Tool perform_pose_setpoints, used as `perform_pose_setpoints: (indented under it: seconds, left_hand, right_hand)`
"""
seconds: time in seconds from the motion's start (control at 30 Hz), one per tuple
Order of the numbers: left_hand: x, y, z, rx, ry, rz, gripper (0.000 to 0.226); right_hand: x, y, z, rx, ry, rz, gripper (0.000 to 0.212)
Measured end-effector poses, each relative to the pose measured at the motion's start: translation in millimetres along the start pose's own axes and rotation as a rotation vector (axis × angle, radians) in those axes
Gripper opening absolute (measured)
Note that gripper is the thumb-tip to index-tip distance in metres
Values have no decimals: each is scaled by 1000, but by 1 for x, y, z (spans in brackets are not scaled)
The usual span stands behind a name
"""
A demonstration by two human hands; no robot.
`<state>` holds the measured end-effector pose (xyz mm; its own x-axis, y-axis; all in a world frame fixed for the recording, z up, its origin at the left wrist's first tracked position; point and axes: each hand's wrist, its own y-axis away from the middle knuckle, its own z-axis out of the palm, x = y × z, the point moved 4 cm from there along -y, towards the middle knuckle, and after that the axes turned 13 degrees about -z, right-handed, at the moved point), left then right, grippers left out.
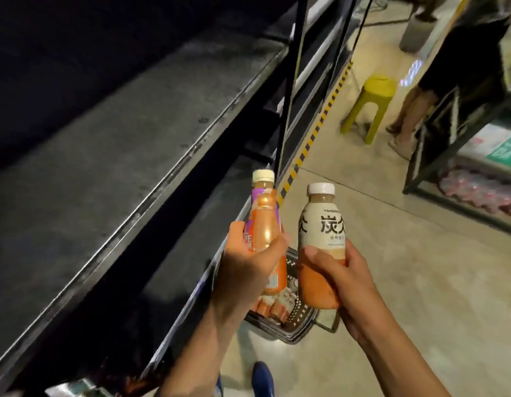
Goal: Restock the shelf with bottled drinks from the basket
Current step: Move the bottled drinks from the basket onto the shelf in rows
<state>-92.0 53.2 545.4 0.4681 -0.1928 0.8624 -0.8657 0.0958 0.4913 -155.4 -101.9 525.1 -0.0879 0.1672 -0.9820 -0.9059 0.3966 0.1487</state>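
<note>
Shelf of dark, dull metal (119, 167) runs along the left, from near to far. To its right, over a pale concrete floor (391, 253), a person holds one drink in each of the hands. The left hand (243, 265) is wrapped round the lower body of an orange plastic bottle with a purple label and cream cap (264, 222). The right hand (343, 279) grips the lower half of a stouter bottle with a cream label, black characters and white cap (320, 224). Both bottles are upright, just beside each other, and not yet on the shelf.

Likely risks: each bottle is held low, so its upper part could tip or slip on the way across. The two could also knock together. The rim along the shelf's front edge could catch a bottle's base and topple it. The shelf is dim, which makes placing harder to judge.

Below the hands, a dark patterned basket (300, 319) sits on the floor near the shelf's foot. Inside it lie more small orange-and-cream bottles (280, 303), partly hidden by the hands, so their number cannot be told. At far right stand a yellow plastic stool (374, 101) and another person (463, 67).
</note>
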Motion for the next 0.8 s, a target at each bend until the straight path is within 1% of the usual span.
perform_pose_setpoints:
  seconds: [0.03, 0.1, 0.17, 0.2, 0.3, 0.37, 0.5, 0.67, 0.8]
  left_hand:
    - [6, 13, -14, 23, 53, 10, 28]
    - [13, 42, -43, 69, 161, 7, 37]
    - [14, 75, -76, 166, 237, 15, 46]
    - [14, 91, -93, 225, 260, 26, 47]
    - [9, 144, -144, 409, 286, 34, 35]
    - [3, 183, -176, 516, 290, 59, 30]
    - [-17, 260, -232, 716, 353, 130, 24]
    - [-53, 357, -289, 881, 489, 207, 44]
    - [-91, 424, -336, 1001, 501, 241, 36]
  right_hand:
    - [-10, 2, 11, -53, -2, -23, 50]
    - [-27, 8, 36, -171, -2, -73, 53]
    - [-43, 20, 66, -293, -30, -100, 54]
    - [-51, 27, 83, -353, -44, -117, 52]
    - [-71, 57, 137, -542, -71, -161, 41]
    - [-81, 85, 172, -661, -89, -180, 41]
    - [-93, 155, 237, -903, -116, -192, 46]
    - [-98, 258, 300, -1187, -138, -192, 61]
    - [-93, 343, 342, -1293, -144, -233, 69]
